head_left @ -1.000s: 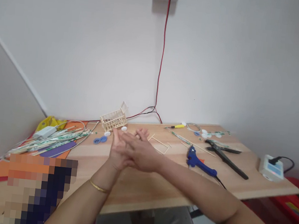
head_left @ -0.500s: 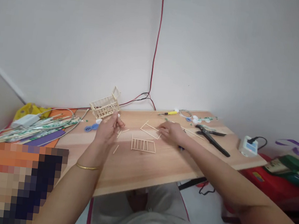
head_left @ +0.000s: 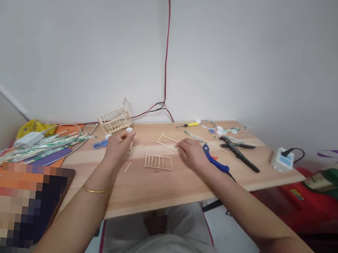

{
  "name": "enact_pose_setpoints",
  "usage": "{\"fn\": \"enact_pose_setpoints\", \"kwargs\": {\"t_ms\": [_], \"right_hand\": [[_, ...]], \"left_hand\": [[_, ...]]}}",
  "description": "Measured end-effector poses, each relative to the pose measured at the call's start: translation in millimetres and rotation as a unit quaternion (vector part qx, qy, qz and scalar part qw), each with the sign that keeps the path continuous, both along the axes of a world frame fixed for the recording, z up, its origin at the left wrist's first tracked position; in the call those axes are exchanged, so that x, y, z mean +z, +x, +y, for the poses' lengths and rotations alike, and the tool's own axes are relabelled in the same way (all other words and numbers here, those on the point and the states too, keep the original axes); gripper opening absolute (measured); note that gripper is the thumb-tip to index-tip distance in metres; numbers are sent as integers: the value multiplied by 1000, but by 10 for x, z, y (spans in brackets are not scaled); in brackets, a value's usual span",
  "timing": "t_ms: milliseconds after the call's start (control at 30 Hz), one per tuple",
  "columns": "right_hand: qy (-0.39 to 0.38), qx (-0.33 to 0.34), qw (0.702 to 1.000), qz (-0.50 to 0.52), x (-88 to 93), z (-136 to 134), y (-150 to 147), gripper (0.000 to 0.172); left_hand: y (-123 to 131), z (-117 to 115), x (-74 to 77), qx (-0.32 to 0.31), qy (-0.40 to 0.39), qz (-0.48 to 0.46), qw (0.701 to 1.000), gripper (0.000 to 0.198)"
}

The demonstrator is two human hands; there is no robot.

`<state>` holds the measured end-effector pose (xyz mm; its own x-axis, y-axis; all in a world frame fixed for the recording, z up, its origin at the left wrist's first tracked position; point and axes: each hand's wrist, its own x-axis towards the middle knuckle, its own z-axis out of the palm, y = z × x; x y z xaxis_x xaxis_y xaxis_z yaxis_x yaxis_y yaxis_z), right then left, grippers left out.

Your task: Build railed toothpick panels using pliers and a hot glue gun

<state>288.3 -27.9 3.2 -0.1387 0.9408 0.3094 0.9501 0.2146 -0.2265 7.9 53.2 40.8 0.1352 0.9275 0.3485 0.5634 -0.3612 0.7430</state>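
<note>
My left hand (head_left: 119,144) is closed in a pinch beside a white cap (head_left: 129,130) and several short wooden sticks (head_left: 131,146); what its fingertips hold, if anything, I cannot make out. My right hand (head_left: 189,152) pinches the right end of a three-sided frame of thin sticks (head_left: 167,146), which lies low over the table. Between the hands and nearer me, a small ladder-like stick panel (head_left: 159,162) lies flat. A blue glue gun (head_left: 216,160) rests beside my right forearm. Behind my left hand stands a built stick structure (head_left: 115,123).
Black-handled cutters (head_left: 240,154), a yellow-handled tool (head_left: 191,124) and a coiled cable (head_left: 209,124) lie at right. A white power box (head_left: 282,159) sits near the right edge. Wrapped sticks (head_left: 38,145) pile up at left, with blue caps (head_left: 100,144) nearby.
The view has shifted slightly to the right. My left fingers have drawn back a little, showing the white cap. My right forearm has lowered, uncovering the glue gun.
</note>
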Motion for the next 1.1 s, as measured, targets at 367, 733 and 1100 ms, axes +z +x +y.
{"fn": "enact_pose_setpoints", "kwargs": {"t_ms": [367,733,1100], "right_hand": [[-31,36,994,99,86,-711,20,29],[-54,55,985,154,31,-826,125,25],[-84,62,931,351,211,-386,-242,18]], "left_hand": [[-236,-406,-7,-76,-134,257,954,24],[-58,-330,4,-72,-178,129,973,22],[719,-620,-122,-195,-343,-163,904,23]]}}
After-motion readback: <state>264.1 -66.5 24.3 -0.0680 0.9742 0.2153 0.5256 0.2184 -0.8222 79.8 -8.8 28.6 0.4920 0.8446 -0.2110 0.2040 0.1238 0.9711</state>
